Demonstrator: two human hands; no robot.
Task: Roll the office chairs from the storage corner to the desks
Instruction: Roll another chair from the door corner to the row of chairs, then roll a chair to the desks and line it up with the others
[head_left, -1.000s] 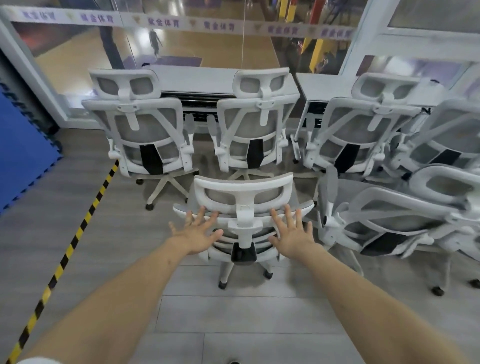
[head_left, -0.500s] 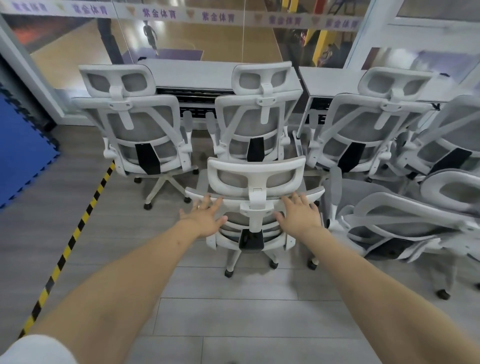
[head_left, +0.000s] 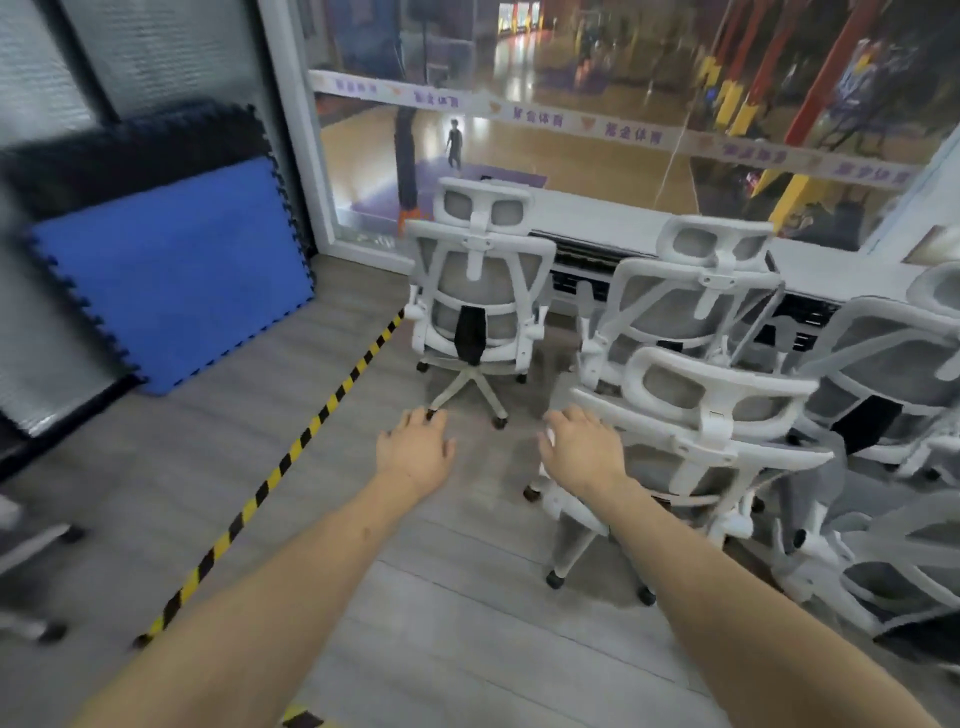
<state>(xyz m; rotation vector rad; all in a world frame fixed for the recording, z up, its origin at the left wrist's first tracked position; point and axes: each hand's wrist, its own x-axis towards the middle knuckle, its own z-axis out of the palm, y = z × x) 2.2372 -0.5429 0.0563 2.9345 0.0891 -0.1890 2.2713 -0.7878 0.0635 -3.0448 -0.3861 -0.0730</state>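
Head view: nearest chair (head_left: 696, 415) beside right hand (head_left: 584, 449); left hand (head_left: 415, 449) apart; both hands spread, empty.

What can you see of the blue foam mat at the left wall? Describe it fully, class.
The blue foam mat is a large, square-looking panel with toothed, interlocking puzzle edges. Its surface looks soft and matte. It stands on edge on the grey floor, tilted back against a darker mat of the same kind, which leans on the wall. Neither hand touches it. The picture is slightly blurred.

Five white office chairs (head_left: 480, 291), two bare hands (head_left: 415, 451), one blue mat (head_left: 171, 270)
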